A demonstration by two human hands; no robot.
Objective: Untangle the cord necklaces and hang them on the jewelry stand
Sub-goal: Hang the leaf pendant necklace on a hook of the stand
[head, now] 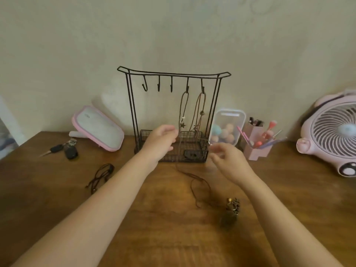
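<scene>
The wooden counter (173,237) bears the jewelry stand (194,149), with two hung necklaces (201,113) on its right-side hooks. The left hand (161,139) pinches the loose cord necklace (202,178) before the basket. The right hand (227,158) is blurred, so I cannot tell what its fingers hold. Spread the loop wide, lift the pendant (232,207) clear, then settle it over a free hook (159,87).

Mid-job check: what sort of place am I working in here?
Probably a home dressing table: a wooden table against a wall, with a jewelry stand, a pink holder of makeup brushes and a pink desk fan.
</scene>
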